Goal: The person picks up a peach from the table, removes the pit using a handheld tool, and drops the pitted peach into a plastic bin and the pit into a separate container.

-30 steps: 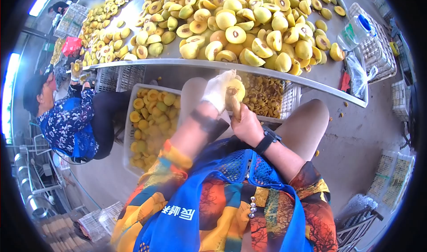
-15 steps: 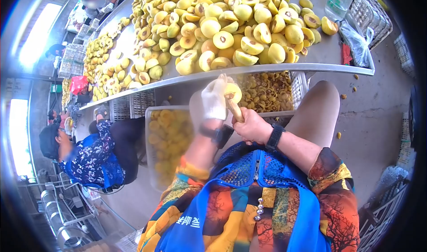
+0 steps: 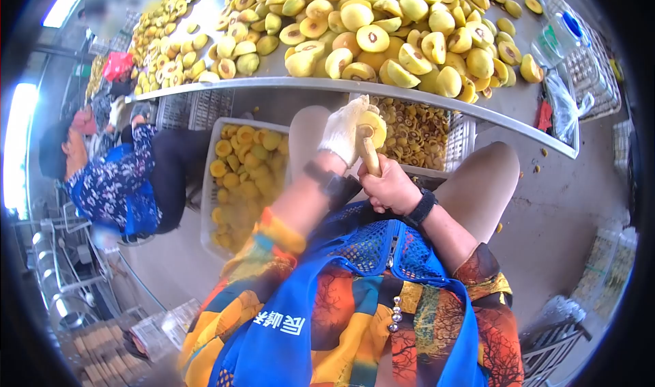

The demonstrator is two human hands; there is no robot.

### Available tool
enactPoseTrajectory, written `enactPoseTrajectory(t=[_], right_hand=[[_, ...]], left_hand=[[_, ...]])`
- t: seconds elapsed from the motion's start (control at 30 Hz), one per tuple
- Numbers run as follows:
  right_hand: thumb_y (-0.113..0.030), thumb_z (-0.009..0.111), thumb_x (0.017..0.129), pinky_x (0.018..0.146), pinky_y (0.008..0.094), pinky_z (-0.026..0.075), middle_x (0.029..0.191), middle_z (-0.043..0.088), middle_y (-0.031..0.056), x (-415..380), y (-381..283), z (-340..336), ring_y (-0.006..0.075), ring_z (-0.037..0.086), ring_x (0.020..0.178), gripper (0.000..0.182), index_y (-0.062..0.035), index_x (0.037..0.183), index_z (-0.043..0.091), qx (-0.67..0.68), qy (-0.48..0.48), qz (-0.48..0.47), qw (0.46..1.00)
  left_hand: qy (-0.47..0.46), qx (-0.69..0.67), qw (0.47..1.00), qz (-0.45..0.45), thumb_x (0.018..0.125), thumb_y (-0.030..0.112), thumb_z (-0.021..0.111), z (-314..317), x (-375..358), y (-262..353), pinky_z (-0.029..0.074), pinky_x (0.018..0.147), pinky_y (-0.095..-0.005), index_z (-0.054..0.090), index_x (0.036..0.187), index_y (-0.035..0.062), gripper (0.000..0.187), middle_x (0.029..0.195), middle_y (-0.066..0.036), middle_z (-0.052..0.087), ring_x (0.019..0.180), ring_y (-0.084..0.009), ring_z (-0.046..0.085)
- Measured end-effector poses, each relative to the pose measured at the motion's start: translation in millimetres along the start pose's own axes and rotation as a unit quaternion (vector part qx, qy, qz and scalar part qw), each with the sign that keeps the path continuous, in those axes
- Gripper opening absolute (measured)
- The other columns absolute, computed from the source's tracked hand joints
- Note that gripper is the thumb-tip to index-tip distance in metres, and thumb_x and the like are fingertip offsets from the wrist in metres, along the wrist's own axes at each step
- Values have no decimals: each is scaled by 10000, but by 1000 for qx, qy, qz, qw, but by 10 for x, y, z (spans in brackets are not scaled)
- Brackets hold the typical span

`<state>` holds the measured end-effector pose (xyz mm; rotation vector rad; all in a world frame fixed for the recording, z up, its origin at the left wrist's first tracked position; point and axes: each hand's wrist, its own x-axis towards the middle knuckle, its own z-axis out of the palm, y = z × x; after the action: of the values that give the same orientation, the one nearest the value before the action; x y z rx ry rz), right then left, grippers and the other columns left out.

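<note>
My left hand (image 3: 343, 132), in a white knit glove, is closed around a yellow peach half (image 3: 374, 122) with its cut side turned to the right. My bare right hand (image 3: 391, 185) grips the wooden handle (image 3: 370, 159) of a pitting tool. The tool's working end meets the peach half, and its tip is hidden there. Below my hands' far side, a white crate (image 3: 465, 141) holds brownish pits and scraps. To the left, a pale crate (image 3: 207, 206) contains smooth yellow peach halves.
A metal table (image 3: 286, 82) with a raised rim carries a large heap of peach halves (image 3: 368, 39). A plastic jug (image 3: 556, 39) and clear plastic bag (image 3: 561, 104) are at its right end. A co-worker (image 3: 112, 182) sits at the left.
The view has turned and shifted, so the table and co-worker appear moved. Both hands still hold the peach half and tool together, with the left hand's grip slightly rotated.
</note>
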<state>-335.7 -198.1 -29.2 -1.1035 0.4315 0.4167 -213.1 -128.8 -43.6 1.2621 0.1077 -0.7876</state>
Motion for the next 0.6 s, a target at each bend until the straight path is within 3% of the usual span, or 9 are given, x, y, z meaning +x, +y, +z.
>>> enactPoseTrajectory(t=[0.13, 0.27, 0.4, 0.5, 0.53, 0.6], right_hand=[[-30, 493, 795, 325, 222, 311, 586, 402, 2, -65, -70, -15, 56, 323, 369, 146, -64, 926, 439, 203, -80, 40, 975], [-27, 483, 833, 324, 215, 279, 572, 369, -9, 14, 14, 36, 51, 294, 359, 121, -74, 935, 437, 90, -23, 6, 996], [-16, 452, 852, 306, 214, 238, 553, 333, -11, 18, 30, -28, 48, 259, 354, 134, -89, 964, 441, 247, -109, 60, 961], [-18, 440, 856, 305, 209, 226, 542, 319, -12, 48, -1, 1, 50, 253, 351, 141, -94, 975, 441, 280, -130, 48, 950], [-26, 434, 862, 307, 215, 233, 537, 310, -8, 92, 30, -18, 60, 252, 346, 136, -97, 978, 441, 273, -128, 46, 952], [-30, 433, 863, 309, 220, 241, 537, 308, -5, 116, 58, 12, 66, 255, 344, 137, -98, 982, 438, 213, -112, 5, 971]], left_hand=[[4, 31, 996, 80, 861, 304, 551, 40, -67, 37, 480, 542, -267, 581, 888, 8, 298, 767, -91, 603, 635, -171, 572], [-54, -164, 985, -23, 838, 246, 605, -30, 9, -18, 491, 580, -265, 615, 893, 13, 239, 787, -71, 629, 657, -144, 599], [-12, -50, 997, 53, 829, 251, 620, 22, -87, 73, 478, 553, -265, 604, 905, 12, 251, 786, -62, 626, 635, -133, 582], [-37, -69, 996, 53, 825, 289, 622, -21, -4, 50, 470, 537, -259, 602, 918, 18, 287, 782, -57, 621, 629, -125, 574], [-28, -43, 998, 27, 861, 340, 544, -19, 33, 37, 481, 578, -260, 582, 902, 16, 329, 761, -68, 594, 645, -165, 573], [-51, -131, 987, -75, 861, 380, 529, -28, -20, 131, 483, 561, -270, 568, 897, 29, 355, 749, -77, 589, 637, -189, 574]])
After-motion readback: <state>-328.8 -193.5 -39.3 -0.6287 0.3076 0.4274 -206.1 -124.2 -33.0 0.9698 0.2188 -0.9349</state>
